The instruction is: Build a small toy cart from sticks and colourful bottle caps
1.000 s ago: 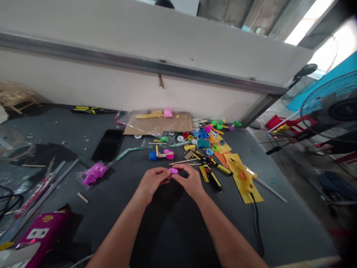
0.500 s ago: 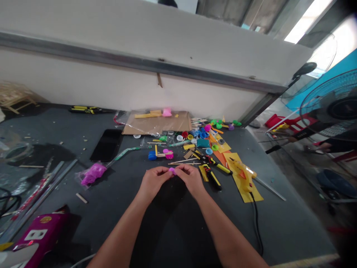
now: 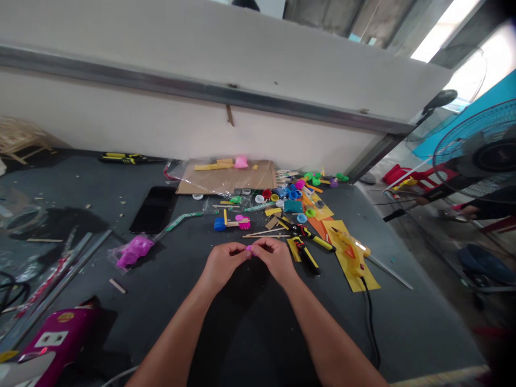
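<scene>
Frame centre: left hand (image 3: 222, 262) and right hand (image 3: 277, 260), each grip pinching the same small purple piece (image 3: 249, 249) (mostly covered), over dark table (image 3: 177, 274). Glue gun (image 3: 355, 256) on yellow paper (image 3: 366, 285), right of centre.

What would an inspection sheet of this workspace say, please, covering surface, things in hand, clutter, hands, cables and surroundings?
Surface: dark table, small scraps scattered on it.
Things in hand: small purple lump, mostly hidden by fingertips.
Clutter: phone, bagged purple stuff and purple power strip to the left; glue gun on yellow sheet to the right.
Hands: left hand and right hand both pinch the lump.
Cables: black cord runs from the glue gun.
Surroundings: white wall behind, fan at right.
</scene>
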A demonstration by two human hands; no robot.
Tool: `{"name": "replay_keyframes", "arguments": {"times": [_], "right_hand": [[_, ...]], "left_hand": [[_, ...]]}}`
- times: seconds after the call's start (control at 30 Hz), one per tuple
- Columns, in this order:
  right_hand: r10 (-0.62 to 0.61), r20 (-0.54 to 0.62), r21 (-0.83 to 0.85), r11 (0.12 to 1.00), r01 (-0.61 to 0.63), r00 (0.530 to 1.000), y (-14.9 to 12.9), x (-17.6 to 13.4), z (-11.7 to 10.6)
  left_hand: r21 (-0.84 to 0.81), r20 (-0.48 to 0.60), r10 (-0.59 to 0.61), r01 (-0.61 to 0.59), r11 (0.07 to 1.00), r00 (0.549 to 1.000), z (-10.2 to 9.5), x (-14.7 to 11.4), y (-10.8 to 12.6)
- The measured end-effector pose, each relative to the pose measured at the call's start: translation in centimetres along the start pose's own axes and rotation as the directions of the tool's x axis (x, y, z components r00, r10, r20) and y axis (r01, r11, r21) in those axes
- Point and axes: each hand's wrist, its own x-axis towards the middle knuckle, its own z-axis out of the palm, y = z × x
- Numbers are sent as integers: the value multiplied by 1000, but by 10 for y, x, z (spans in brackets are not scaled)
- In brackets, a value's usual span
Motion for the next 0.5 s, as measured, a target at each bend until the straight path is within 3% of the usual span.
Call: {"name": "replay_keyframes", "arguments": {"times": [0.23,0.5], "right_hand": [[17,-14,7,1000,-17,1000,2,1,1],[20,17,73,997,-21,1000,-2,-1,2]], "left_hand": [[-10,18,-16,17,1000,1000,-1,0,0],[-68,-42,-34,31,997,999,2,0,-2]]}}
